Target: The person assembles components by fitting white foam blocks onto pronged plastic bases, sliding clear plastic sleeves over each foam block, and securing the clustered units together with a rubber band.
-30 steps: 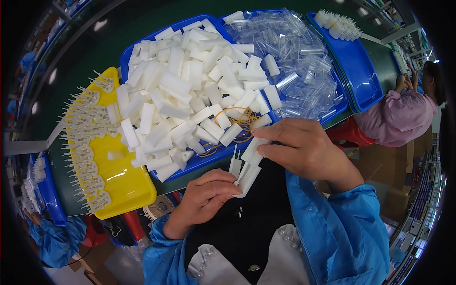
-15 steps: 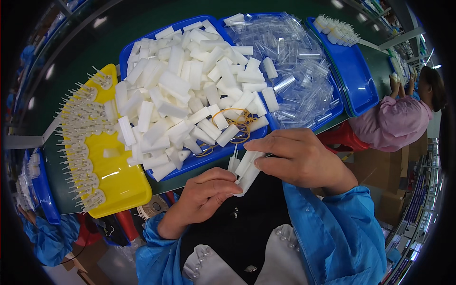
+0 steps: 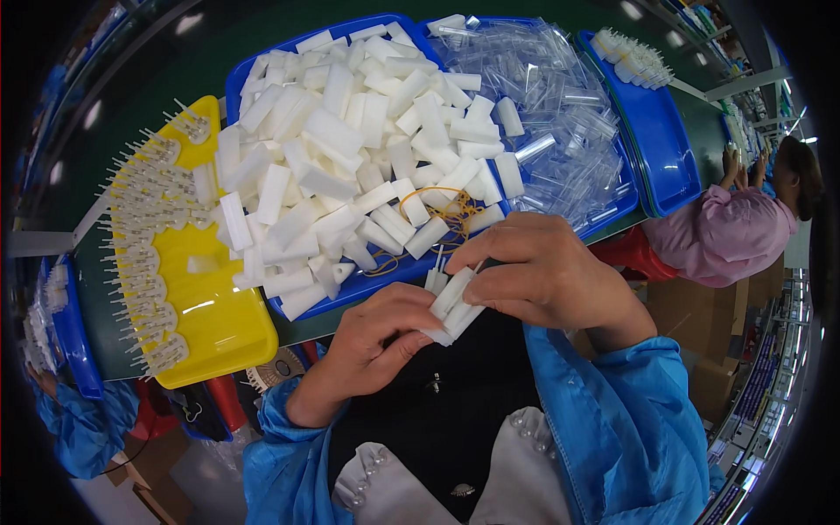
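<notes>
A split white foam block [image 3: 457, 318] is held between my two hands, tilted, just in front of the near edge of the blue tray. My left hand [image 3: 372, 339] pinches its lower left end between thumb and fingers. From above, my right hand [image 3: 547, 276] closes thumb and index finger on the upper end. A small white part with thin metal pins [image 3: 435, 277] sticks up beside the block, the pins pointing away from me. My fingers hide how it sits against the foam. Right behind, a heap of white foam blocks [image 3: 350, 144] fills the tray, with tan rubber bands [image 3: 459, 213] lying on it.
Clear plastic sleeves [image 3: 560, 140] fill another blue tray. At left, a yellow tray [image 3: 226, 319] carries rows of white pinned parts [image 3: 153, 214]. A blue tray [image 3: 669, 171] at right has white pieces [image 3: 632, 59] at its far end. A person in pink [image 3: 713, 232] sits at right.
Both hands and the foam block sit slightly higher in the picture. My right fingertips have shifted on the upper end of the block, and the whole view has moved a little.
</notes>
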A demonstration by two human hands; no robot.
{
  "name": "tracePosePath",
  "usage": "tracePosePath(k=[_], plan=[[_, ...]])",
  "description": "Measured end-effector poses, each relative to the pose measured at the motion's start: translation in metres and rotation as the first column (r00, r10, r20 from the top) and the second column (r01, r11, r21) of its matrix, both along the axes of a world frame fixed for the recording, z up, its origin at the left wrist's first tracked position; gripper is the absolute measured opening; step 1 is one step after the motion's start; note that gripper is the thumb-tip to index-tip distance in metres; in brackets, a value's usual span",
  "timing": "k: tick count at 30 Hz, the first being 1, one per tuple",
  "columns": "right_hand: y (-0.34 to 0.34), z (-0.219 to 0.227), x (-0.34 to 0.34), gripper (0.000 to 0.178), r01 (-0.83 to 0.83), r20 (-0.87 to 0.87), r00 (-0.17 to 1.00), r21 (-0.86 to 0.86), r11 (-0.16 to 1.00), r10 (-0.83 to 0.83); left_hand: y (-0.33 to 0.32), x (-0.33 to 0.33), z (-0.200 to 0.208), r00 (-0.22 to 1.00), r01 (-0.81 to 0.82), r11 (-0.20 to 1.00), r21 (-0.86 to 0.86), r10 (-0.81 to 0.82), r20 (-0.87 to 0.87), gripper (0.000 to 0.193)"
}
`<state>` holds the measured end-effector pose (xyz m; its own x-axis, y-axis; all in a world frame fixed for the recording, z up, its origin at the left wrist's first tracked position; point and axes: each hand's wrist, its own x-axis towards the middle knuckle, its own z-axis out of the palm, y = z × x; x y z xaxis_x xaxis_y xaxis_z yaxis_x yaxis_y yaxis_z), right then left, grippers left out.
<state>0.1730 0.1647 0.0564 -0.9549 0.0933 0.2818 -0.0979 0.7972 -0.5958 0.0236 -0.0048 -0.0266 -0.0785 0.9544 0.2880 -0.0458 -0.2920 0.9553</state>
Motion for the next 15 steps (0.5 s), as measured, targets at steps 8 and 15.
tracePosePath(k=[8,15], plan=[[0.003,-0.011,-0.007,0.013,-0.095,-0.016,0.995,-0.229,0.969,0.094,-0.002,-0.003,-0.006,0.996,-0.046,0.999,0.018,0.044,0.08,0.03],[-0.002,-0.013,-0.009,0.016,-0.134,-0.063,0.991,-0.344,0.93,0.119,-0.001,-0.005,-0.002,0.932,0.069,0.998,0.006,-0.067,0.357,0.025]])
